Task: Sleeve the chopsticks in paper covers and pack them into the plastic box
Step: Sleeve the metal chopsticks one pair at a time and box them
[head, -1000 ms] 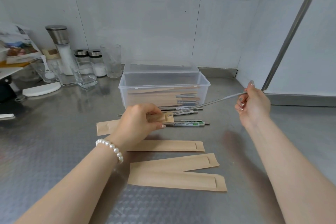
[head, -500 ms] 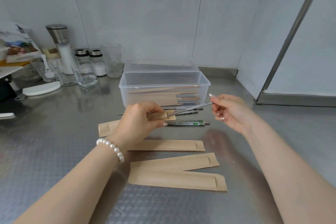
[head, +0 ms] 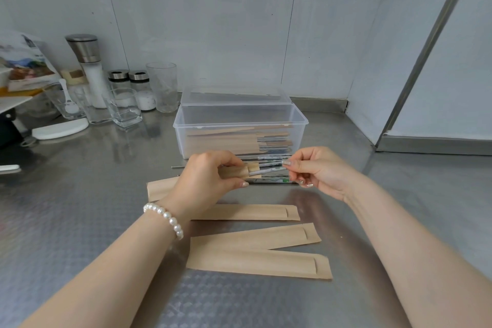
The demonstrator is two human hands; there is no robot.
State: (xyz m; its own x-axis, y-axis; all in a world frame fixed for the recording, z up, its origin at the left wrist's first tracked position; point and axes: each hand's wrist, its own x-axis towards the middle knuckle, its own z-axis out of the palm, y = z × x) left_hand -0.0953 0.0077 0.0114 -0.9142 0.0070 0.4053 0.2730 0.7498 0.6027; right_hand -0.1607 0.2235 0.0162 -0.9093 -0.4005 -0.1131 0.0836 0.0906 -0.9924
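Observation:
My left hand (head: 210,178) holds a brown paper cover (head: 162,189) by its open end, just in front of the clear plastic box (head: 241,121). My right hand (head: 319,170) pinches the tail of a metal chopstick (head: 266,170), most of which is inside that cover. Sleeved chopsticks are stacked inside the box. A few loose chopsticks (head: 271,181) lie on the counter between the box and my hands. Three empty paper covers (head: 255,245) lie nearer to me.
The box lid (head: 235,94) leans behind the box. Glasses (head: 125,108), shakers and a salt grinder (head: 89,69) stand at the back left, with a white lid (head: 60,129) before them. A wall corner and a metal frame (head: 415,66) close off the right.
My right hand has moved left toward my left hand, pushing the chopstick into the cover. My left hand has stayed on the cover.

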